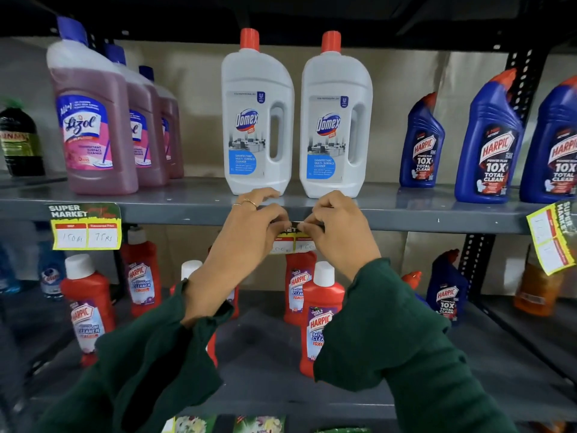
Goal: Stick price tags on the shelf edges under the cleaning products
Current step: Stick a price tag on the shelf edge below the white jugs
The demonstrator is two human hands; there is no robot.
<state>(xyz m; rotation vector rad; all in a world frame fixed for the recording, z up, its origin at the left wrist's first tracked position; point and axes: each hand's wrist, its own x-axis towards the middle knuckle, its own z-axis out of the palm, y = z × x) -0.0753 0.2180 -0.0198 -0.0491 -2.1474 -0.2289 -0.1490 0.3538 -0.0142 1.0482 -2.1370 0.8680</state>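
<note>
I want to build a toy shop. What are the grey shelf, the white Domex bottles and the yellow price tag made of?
Shelf: probably painted metal; smooth grey with a dull shine and small chips.
Domex bottles: looks like matte white plastic with moulded handles.
Price tag: seemingly glossy printed paper with handwritten numbers.

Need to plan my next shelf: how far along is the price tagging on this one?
Done: a yellow price tag hangs under the pink Lizol bottles, another under the blue Harpic bottles. In hand: both hands press a third tag under the white Domex bottles. Left: none visible on this grey shelf edge.
</note>
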